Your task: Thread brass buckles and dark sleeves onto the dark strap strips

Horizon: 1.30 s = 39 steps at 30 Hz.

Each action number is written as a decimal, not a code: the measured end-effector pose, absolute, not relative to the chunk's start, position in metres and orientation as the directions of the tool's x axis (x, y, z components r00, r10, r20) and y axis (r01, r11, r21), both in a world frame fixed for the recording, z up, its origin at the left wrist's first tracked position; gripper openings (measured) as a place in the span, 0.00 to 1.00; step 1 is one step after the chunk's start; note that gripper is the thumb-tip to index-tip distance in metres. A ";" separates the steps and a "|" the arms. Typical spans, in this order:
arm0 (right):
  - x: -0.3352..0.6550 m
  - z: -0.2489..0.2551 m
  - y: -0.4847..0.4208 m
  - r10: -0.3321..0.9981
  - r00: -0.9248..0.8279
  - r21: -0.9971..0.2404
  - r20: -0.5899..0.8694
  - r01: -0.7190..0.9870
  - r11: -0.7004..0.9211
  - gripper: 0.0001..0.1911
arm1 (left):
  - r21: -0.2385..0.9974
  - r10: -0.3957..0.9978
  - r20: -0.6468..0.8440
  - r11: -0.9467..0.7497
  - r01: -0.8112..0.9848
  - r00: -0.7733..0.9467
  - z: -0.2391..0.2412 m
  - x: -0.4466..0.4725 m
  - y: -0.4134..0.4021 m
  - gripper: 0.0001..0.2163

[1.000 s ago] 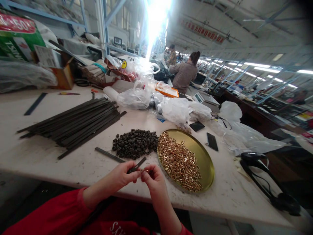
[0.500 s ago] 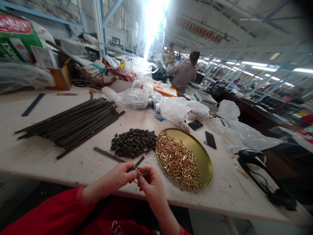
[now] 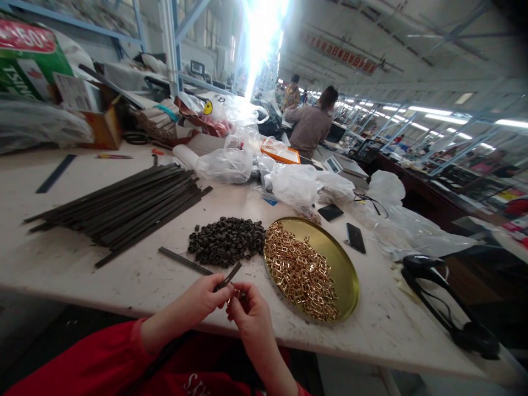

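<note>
Apparently both hands' grip pinches the dark strip [image 3: 229, 275] between them.

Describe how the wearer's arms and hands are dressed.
Both the left hand and right hand are bare: no gloves, no rings or watch visible. The left arm wears a red sleeve pushed up the forearm; white lettering marks the red top.

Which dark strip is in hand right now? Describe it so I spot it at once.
Start at the round gold tray on the white table. Left of it, at the near edge, the left hand and right hand meet, and a dark strip pokes up between them. Unlike the big bundle of strips and the single strip lying flat, it is lifted off the table.
</note>
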State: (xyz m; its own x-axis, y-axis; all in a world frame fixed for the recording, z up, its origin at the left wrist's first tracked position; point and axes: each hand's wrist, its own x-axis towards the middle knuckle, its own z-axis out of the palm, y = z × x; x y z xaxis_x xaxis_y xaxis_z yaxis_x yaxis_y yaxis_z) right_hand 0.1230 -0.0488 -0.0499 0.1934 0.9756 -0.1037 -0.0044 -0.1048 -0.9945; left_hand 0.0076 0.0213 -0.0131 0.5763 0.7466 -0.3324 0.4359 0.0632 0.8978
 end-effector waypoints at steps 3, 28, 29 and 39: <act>0.122 -0.052 -0.049 0.977 0.204 -0.994 -0.065 0.077 -0.082 0.10 | 0.897 0.777 -0.279 0.002 0.441 0.564 -0.021 0.006 0.023 0.15; 0.124 -0.052 -0.051 0.974 0.220 -0.998 -0.060 -0.017 -0.058 0.10 | 0.907 0.791 -0.287 0.043 0.418 0.540 -0.013 0.006 0.017 0.14; 0.124 -0.052 -0.051 0.975 0.212 -0.998 -0.068 -0.025 -0.064 0.10 | 0.905 0.791 -0.293 0.047 0.424 0.537 -0.013 0.006 0.017 0.14; 0.131 -0.040 -0.047 0.907 0.367 -0.947 -0.205 -0.310 -0.088 0.17 | 0.916 0.728 -0.233 -0.059 0.397 0.645 -0.012 -0.004 0.024 0.17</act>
State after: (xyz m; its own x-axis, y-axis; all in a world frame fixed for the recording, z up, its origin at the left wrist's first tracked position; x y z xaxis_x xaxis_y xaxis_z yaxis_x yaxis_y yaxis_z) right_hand 0.1307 -0.0473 -0.0404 0.3674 0.9073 -0.2046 -0.3100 -0.0879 -0.9466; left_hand -0.0045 0.0242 -0.0121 0.6454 0.7276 -0.2326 0.3966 -0.0590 0.9161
